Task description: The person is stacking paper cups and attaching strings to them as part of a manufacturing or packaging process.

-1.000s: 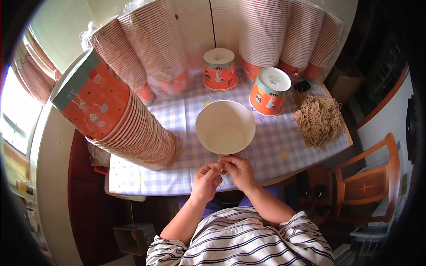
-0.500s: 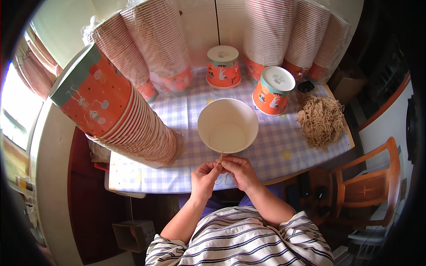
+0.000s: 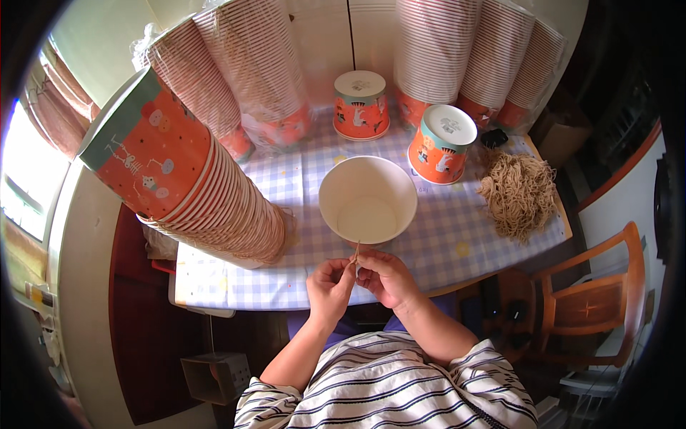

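Observation:
A white-lined paper bucket (image 3: pixel 368 193) stands upright, mouth up, at the near middle of the table. Just below its near rim, my left hand (image 3: pixel 331 287) pinches a short strand of tan string (image 3: pixel 356 252) between thumb and finger. From the other side my right hand (image 3: pixel 386 275) has its fingertips closed on the same string, close against the left fingertips. The string's tip points up toward the bucket's rim. How the strand runs between the fingers is mostly hidden.
At left leans a tall stack of orange paper buckets (image 3: pixel 207 193). Two upturned orange buckets (image 3: pixel 361 114) stand beyond the open one. A tangled heap of tan string (image 3: pixel 520 196) lies at right. Bagged bucket stacks (image 3: pixel 436 53) line the back; a wooden chair (image 3: pixel 593 300) stands at right.
My fingers have shifted slightly on the string, with the right hand's fingers turned a little. A thin loop that hung below the hands no longer shows clearly. The bucket stays in place.

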The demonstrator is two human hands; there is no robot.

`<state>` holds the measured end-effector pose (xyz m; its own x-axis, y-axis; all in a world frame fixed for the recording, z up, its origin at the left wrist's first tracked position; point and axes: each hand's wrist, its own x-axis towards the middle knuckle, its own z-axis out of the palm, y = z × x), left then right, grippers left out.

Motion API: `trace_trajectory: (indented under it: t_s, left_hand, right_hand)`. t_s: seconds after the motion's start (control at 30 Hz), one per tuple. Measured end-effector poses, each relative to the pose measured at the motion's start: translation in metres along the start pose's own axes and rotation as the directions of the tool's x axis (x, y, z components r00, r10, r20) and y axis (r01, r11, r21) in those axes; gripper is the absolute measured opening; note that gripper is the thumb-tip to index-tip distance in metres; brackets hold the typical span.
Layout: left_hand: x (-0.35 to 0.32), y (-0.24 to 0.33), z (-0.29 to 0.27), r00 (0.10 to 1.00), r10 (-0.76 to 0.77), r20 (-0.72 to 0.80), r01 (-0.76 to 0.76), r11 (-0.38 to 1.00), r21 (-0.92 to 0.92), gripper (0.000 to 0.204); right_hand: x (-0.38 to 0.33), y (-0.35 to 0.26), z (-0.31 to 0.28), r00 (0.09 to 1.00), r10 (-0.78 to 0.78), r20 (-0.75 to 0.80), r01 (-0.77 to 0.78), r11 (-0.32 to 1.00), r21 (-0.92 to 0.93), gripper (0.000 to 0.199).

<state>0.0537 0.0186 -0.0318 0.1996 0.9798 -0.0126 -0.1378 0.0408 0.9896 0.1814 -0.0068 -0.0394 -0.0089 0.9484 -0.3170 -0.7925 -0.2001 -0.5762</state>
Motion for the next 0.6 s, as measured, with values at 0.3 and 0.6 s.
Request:
trace_trajectory:
  t_s: [0.3,0.6]
  left_hand:
    - [0.0003,-0.0052,-0.003,0.998,0.025,0.05,-0.019,0.993,-0.119,0.009]
    - [0.0026,-0.0099,-0.0055,0.996,-0.021,0.089,0.044,0.963,-0.267,0.006]
  right_hand:
    - [-0.001,-0.0009,0.0021,0.997,0.059,-0.058,-0.059,0.998,0.01,0.011]
    - [0.0016,0.0023,-0.0042,0.996,-0.089,-0.031,0.084,0.985,-0.148,0.01]
